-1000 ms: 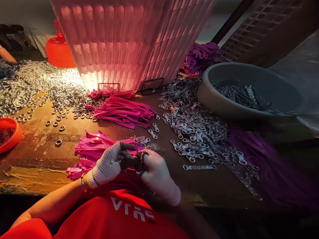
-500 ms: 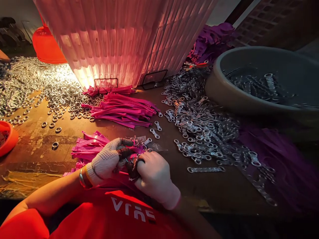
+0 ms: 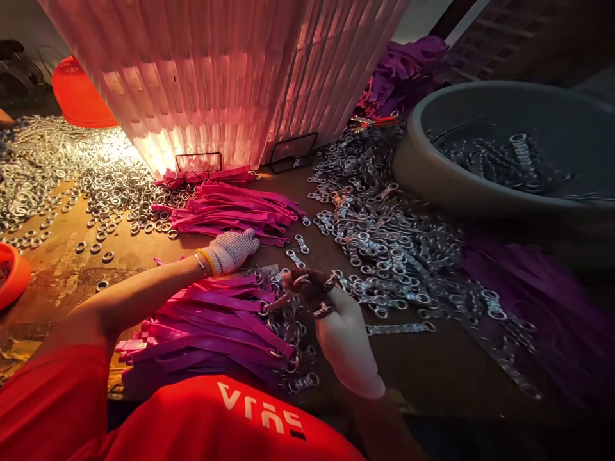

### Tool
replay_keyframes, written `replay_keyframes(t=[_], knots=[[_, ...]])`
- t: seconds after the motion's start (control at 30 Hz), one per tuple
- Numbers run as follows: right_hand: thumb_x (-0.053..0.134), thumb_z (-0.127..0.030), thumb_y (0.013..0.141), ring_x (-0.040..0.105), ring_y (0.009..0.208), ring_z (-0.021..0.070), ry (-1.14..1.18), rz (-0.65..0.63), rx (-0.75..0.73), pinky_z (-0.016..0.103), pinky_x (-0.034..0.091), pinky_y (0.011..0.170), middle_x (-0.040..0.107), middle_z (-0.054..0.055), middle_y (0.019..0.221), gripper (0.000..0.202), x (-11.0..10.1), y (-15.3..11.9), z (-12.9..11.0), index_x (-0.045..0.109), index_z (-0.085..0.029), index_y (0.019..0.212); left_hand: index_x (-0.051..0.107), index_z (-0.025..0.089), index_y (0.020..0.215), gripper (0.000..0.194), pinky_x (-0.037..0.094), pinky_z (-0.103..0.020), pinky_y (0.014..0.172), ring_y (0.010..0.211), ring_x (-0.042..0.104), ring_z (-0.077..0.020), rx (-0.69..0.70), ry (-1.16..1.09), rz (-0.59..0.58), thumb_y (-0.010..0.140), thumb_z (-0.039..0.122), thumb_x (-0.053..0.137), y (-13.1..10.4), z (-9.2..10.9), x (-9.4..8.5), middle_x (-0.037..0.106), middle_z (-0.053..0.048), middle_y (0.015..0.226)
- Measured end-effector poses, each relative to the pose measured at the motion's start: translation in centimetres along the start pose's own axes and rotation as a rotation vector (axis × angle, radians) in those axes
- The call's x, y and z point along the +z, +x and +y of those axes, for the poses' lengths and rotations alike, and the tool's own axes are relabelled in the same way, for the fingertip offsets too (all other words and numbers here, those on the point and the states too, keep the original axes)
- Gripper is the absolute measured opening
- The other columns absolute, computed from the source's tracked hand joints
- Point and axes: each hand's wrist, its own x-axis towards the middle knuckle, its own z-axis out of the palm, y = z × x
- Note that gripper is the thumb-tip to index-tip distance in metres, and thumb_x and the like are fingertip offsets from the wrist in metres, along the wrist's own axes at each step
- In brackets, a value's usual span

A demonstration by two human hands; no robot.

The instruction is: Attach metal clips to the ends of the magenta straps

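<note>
My left hand (image 3: 233, 251), in a white dotted glove, rests at the near edge of a bundle of pink straps (image 3: 230, 211). Its fingers are curled together; what they hold, if anything, is hidden. My right hand (image 3: 339, 323), in a white glove with dark fingers, is closed around a metal chain piece (image 3: 302, 280) with ringed ends, partly covered by the fingers. Between my hands and my body lies a pile of pink straps (image 3: 216, 320) with metal rings and chain pieces (image 3: 295, 333) at their right ends.
Loose metal rings (image 3: 115, 192) are heaped at left under an orange lamp (image 3: 81, 93). A ribbed translucent panel (image 3: 216, 83) stands at the back. Metal chain pieces (image 3: 384, 243) spread across the right, beside a large grey basin (image 3: 418, 147). An orange bowl (image 3: 19, 275) sits at the left edge.
My hands were together over the near straps and are now apart. The left has moved up and right to the farther bundle; the right has shifted right, uncovering the near pile.
</note>
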Motion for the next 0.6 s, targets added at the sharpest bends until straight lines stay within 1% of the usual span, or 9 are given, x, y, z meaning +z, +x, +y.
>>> replay_keyframes(t=[0.07, 0.17, 0.23, 0.3, 0.33, 0.4, 0.47, 0.53, 0.6], knots=[[0.056, -0.03, 0.09, 0.064, 0.098, 0.0229, -0.067, -0.006, -0.013, 0.038, 0.051, 0.09, 0.072, 0.005, 0.106, 0.023, -0.1, -0.2, 0.0, 0.07, -0.024, 0.107, 0.067, 0.013, 0.095, 0.014, 0.046, -0.033, 0.076, 0.085, 0.063, -0.0235, -0.018, -0.007, 0.003, 0.087, 0.019, 0.057, -0.2, 0.4, 0.5, 0.062, -0.014, 0.099], [0.056, -0.03, 0.089, 0.064, 0.096, 0.0225, -0.128, -0.021, -0.038, 0.037, 0.052, 0.088, 0.072, 0.006, 0.105, 0.026, 0.1, -0.2, -0.2, 0.069, -0.024, 0.111, 0.066, 0.015, 0.097, 0.015, 0.046, -0.033, 0.075, 0.082, 0.064, -0.0225, -0.019, -0.028, 0.009, 0.084, 0.016, 0.059, -1.3, 0.6, 0.9, 0.062, -0.013, 0.102], [0.055, -0.033, 0.09, 0.064, 0.093, 0.0223, -0.16, -0.04, -0.064, 0.036, 0.053, 0.084, 0.072, 0.006, 0.104, 0.026, 0.4, -0.1, -0.4, 0.069, -0.023, 0.109, 0.066, 0.016, 0.097, 0.018, 0.046, -0.03, 0.072, 0.076, 0.062, -0.0203, -0.019, -0.067, 0.026, 0.079, 0.014, 0.063, -2.2, 0.3, 0.8, 0.064, -0.01, 0.095], [0.054, -0.033, 0.091, 0.064, 0.091, 0.0219, -0.189, -0.078, -0.096, 0.034, 0.054, 0.079, 0.072, 0.005, 0.101, 0.025, 0.7, -0.1, -0.8, 0.07, -0.022, 0.106, 0.067, 0.017, 0.096, 0.02, 0.046, -0.028, 0.067, 0.071, 0.06, -0.018, -0.025, -0.13, 0.061, 0.076, 0.016, 0.065, -3.5, -0.3, 0.3, 0.065, -0.006, 0.085], [0.052, -0.031, 0.091, 0.065, 0.088, 0.0212, -0.199, -0.107, -0.108, 0.032, 0.054, 0.076, 0.072, 0.005, 0.099, 0.026, 0.8, -0.1, -1.1, 0.07, -0.022, 0.107, 0.067, 0.017, 0.095, 0.018, 0.045, -0.026, 0.066, 0.069, 0.059, -0.0171, -0.028, -0.163, 0.087, 0.077, 0.017, 0.065, -4.3, -0.6, -0.2, 0.066, -0.005, 0.082], [0.049, -0.024, 0.09, 0.065, 0.084, 0.0203, -0.24, -0.172, -0.152, 0.031, 0.054, 0.072, 0.072, 0.004, 0.097, 0.028, 1.1, -0.1, -1.7, 0.069, -0.022, 0.111, 0.068, 0.017, 0.093, 0.015, 0.044, -0.024, 0.06, 0.064, 0.058, -0.0151, -0.039, -0.219, 0.139, 0.082, 0.023, 0.06, -6.4, -1.0, -1.8, 0.065, -0.004, 0.076], [0.048, -0.016, 0.087, 0.065, 0.088, 0.0214, -0.33, -0.211, -0.242, 0.032, 0.052, 0.077, 0.072, 0.005, 0.1, 0.034, 1.7, 0.0, -2.4, 0.067, -0.023, 0.115, 0.067, 0.016, 0.095, 0.021, 0.039, -0.022, 0.049, 0.051, 0.052, -0.0124, -0.086, -0.36, 0.186, 0.088, 0.03, 0.055, -8.9, -1.0, -4.0, 0.06, -0.002, 0.063], [0.047, -0.01, 0.084, 0.064, 0.097, 0.0232, -0.431, -0.221, -0.363, 0.035, 0.05, 0.085, 0.071, 0.007, 0.105, 0.04, 2.7, 0.3, -3.2, 0.066, -0.023, 0.117, 0.067, 0.016, 0.099, 0.026, 0.029, -0.019, 0.039, 0.039, 0.04, -0.0093, -0.177, -0.663, 0.248, 0.088, 0.037, 0.057, -11.5, -0.2, -6.0, 0.049, 0.003, 0.048], [0.045, -0.006, 0.08, 0.062, 0.099, 0.0232, -0.496, -0.243, -0.468, 0.035, 0.048, 0.087, 0.07, 0.008, 0.106, 0.045, 3.9, 0.6, -3.8, 0.066, -0.023, 0.116, 0.066, 0.015, 0.096, 0.029, 0.023, -0.018, 0.035, 0.035, 0.033, -0.0069, -0.214, -0.876, 0.315, 0.085, 0.042, 0.062, -13.9, 1.2, -7.2, 0.044, 0.005, 0.045]])
